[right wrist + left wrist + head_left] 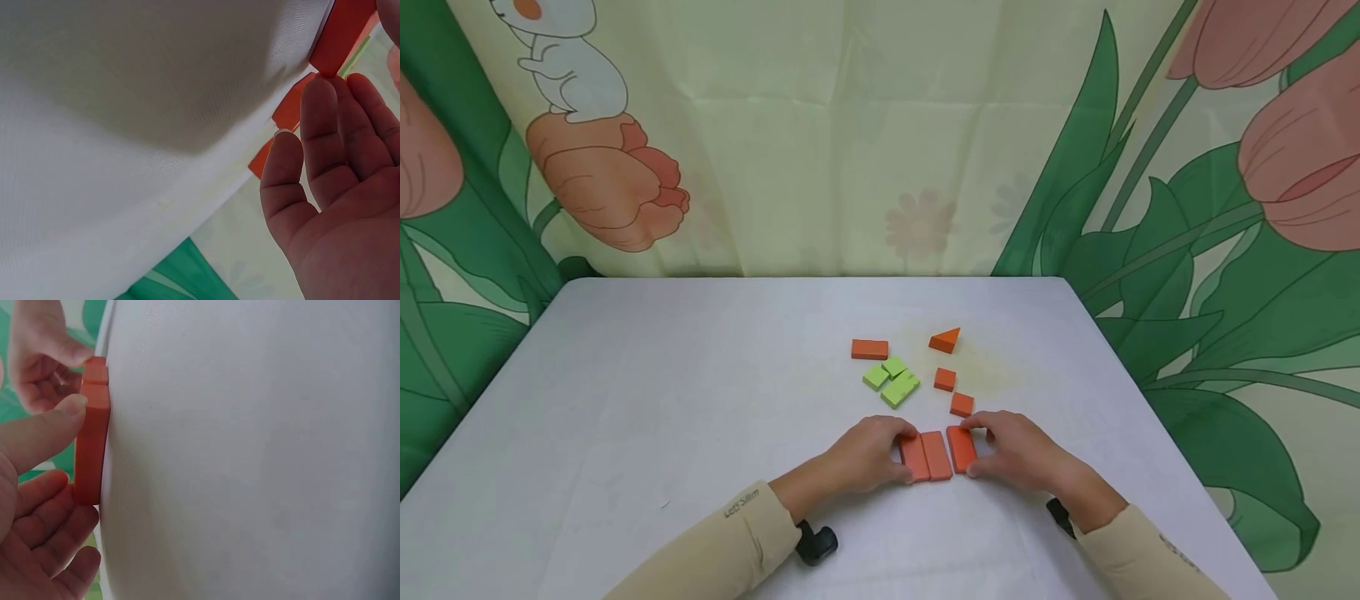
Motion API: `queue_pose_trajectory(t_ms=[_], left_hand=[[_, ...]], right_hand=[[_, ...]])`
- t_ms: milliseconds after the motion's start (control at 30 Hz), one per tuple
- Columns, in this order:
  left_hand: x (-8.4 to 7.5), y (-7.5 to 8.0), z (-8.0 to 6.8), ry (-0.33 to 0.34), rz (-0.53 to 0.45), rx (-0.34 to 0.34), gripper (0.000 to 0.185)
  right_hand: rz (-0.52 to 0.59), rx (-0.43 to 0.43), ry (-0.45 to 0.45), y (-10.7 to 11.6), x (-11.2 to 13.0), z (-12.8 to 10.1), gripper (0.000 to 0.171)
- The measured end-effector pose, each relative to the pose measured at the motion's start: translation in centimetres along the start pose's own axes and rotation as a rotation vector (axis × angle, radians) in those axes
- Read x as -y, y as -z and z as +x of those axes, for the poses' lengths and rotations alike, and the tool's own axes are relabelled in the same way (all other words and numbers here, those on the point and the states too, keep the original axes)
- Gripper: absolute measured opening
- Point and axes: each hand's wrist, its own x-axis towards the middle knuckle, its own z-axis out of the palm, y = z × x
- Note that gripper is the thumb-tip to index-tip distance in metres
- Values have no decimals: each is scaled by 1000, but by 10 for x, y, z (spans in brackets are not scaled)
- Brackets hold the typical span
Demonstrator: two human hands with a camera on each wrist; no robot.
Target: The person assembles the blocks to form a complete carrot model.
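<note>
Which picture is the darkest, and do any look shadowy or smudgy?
Right wrist view: darkest, with a wide, soft shadow across the white tablecloth and the right hand looking dim; left wrist view: the cloth looks hazy, its weave mostly lost, with faint grey shading near the red-orange rectangular blocks; head view: brightest and most even, the lime-green blocks easy to see.

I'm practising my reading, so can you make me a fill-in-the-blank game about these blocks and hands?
The tablecloth is ____.
The clustered blocks near the lone orange rectangular block are ____.
Of three reddish-orange blocks in a row, the right hand holds the ____ one.
A gap separates that block from the ____ one.

Missing words: white; green; rightmost; middle.
</note>
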Motion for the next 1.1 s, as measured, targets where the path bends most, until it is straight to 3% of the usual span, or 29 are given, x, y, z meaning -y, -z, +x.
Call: queue_pose_trajectory(t_ms=[567, 933, 1100], left_hand=[[-6, -3, 2, -24, 26, -15, 53], [-7, -3, 0, -29, 36, -17, 53], [-8, -5, 0, -38, 31, -10, 52]], right_hand=[[7, 29, 0, 2, 2, -2, 55], [9, 17, 47, -1, -1, -7, 55], [16, 12, 15, -2, 0, -11, 56]])
